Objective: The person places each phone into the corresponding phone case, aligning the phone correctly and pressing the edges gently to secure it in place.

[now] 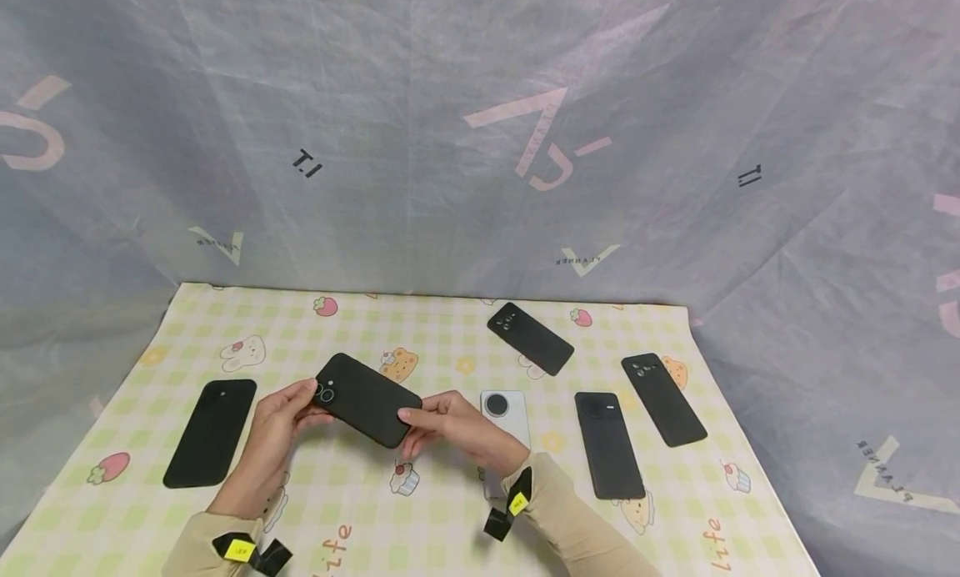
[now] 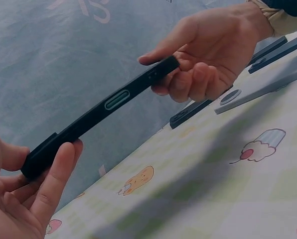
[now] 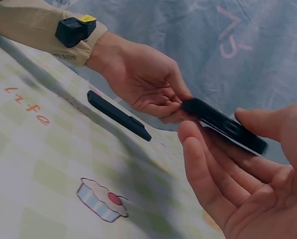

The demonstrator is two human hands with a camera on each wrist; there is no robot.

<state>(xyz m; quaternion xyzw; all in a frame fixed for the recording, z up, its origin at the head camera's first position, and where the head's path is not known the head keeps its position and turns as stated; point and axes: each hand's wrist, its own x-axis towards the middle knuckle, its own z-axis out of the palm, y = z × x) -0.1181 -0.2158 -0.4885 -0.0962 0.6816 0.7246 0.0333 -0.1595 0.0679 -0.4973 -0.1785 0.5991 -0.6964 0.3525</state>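
Note:
A black smartphone is held above the table between both hands, its back with two camera lenses facing the head camera. My left hand pinches the camera end between thumb and fingers. At the opposite end, my right hand grips a corner, thumb on the back and fingers beneath. The left wrist view gives the phone edge-on, tilted, with a long button on its side. In the right wrist view the phone bridges the two hands. Beneath my right wrist lies a white phone, partly covered.
A black phone lies left of my left hand. Farther right lie a black phone at the back, a dark phone and another black phone. The patterned tablecloth meets a grey cloth backdrop behind.

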